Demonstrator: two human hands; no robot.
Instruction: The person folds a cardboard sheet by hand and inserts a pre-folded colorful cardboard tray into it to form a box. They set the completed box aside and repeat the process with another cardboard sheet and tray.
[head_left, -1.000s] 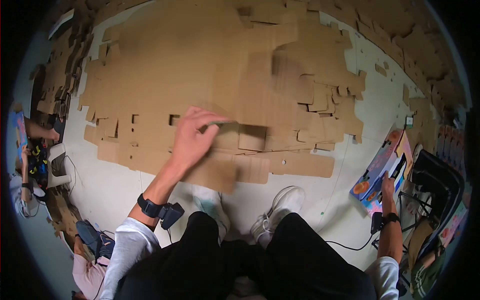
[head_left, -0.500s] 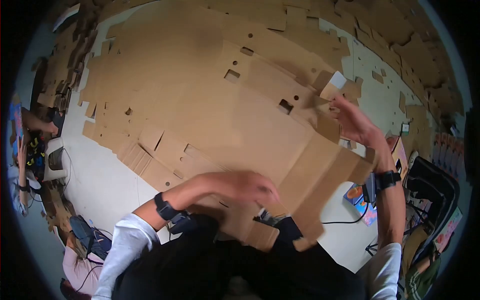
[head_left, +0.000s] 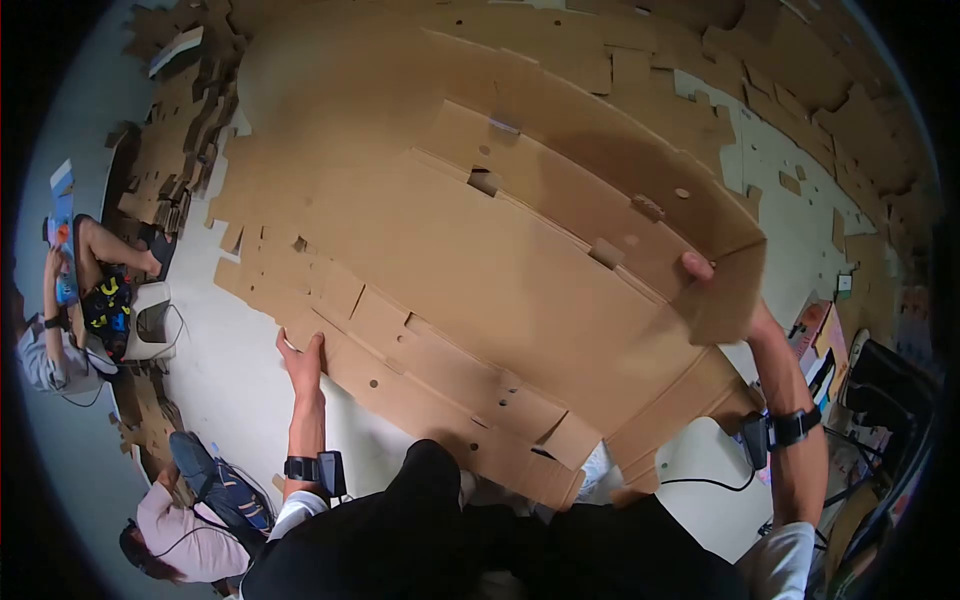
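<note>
A large brown cardboard box blank (head_left: 520,270) lies spread out in front of me, with slots and round holes along its panels. Its far long side panel (head_left: 600,135) stands raised, folded up at the right corner. My right hand (head_left: 697,266) grips this raised part near the corner; the thumb shows on the inner face and the other fingers are hidden behind the cardboard. At the near left edge, my left hand (head_left: 302,360) touches the end of the near flap (head_left: 440,390), thumb and fingers apart. The near flap reaches to my knees.
More cardboard sheets (head_left: 660,60) lie beyond the blank. On the left, one person (head_left: 65,330) sits with a colourful printed piece, and another (head_left: 190,530) sits lower down. A white stool (head_left: 152,320) stands there. A black chair (head_left: 890,390) is at right, near a black cable (head_left: 710,484).
The far side panel has been lifted up, with my right hand now gripping its corner. My left hand has moved left, from the middle of the near flap to its far left end.
</note>
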